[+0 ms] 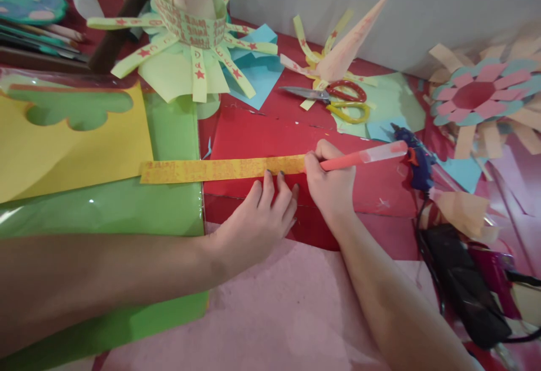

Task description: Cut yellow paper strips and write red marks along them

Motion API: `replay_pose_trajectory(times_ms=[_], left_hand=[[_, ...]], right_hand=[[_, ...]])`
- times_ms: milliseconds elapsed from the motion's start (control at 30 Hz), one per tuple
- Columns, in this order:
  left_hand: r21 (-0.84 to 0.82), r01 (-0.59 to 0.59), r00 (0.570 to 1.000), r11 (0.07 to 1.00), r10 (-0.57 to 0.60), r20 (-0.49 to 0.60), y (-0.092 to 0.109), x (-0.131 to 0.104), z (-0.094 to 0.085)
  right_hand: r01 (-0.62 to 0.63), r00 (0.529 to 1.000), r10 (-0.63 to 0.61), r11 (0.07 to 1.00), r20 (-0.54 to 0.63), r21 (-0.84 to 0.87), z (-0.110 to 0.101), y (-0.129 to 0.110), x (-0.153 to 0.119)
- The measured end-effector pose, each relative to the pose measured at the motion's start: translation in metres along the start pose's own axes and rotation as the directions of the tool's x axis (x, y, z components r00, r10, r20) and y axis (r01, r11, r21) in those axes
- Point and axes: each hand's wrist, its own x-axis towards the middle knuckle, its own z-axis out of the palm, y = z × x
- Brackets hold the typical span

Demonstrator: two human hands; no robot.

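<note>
A long yellow paper strip lies across red paper, its left end over a yellow sheet. Rows of small reddish handwriting run along it. My left hand rests with its fingers apart, fingertips on the strip's lower edge. At the strip's right end my right hand is closed around a red pen, which slants up to the right. The pen's tip is hidden by my fingers. Under the strip's middle and right is a red paper sheet.
Red-and-yellow-handled scissors lie beyond my right hand, near a paper cone. A paper crown stands at the back. To the right are a blue glue gun, a black case and a paper flower. A yellow sheet lies left.
</note>
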Motion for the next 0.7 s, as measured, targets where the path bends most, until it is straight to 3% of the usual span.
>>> replay_pose_trajectory(times_ms=[100, 200, 300, 367, 500, 700], left_hand=[[0.000, -0.005, 1.000, 1.000, 0.005, 0.009, 0.000, 0.000, 0.000], [0.009, -0.020, 0.999, 1.000, 0.019, 0.026, 0.000, -0.001, 0.001], [0.015, -0.028, 0.999, 0.999, 0.028, 0.036, 0.000, -0.001, 0.000], [0.013, -0.024, 0.999, 1.000, 0.024, 0.037, 0.000, -0.001, 0.000], [0.005, -0.014, 0.999, 1.000, 0.014, 0.028, 0.000, -0.001, 0.000], [0.004, -0.022, 1.000, 1.000, 0.022, 0.017, 0.002, -0.002, 0.002]], right_hand=[[-0.036, 0.999, 0.036, 0.999, -0.013, 0.012, -0.001, 0.001, 0.001], [-0.144, 0.989, 0.146, 0.972, 0.002, 0.184, -0.006, 0.009, 0.005], [-0.274, 0.962, 0.234, 0.841, 0.143, 0.467, -0.011, 0.018, 0.011], [-0.288, 0.958, 0.245, 0.786, 0.151, 0.548, -0.012, 0.021, 0.013], [-0.224, 0.974, 0.204, 0.847, 0.094, 0.483, -0.012, 0.015, 0.010], [-0.139, 0.983, 0.102, 0.958, 0.155, 0.251, -0.014, 0.004, 0.006]])
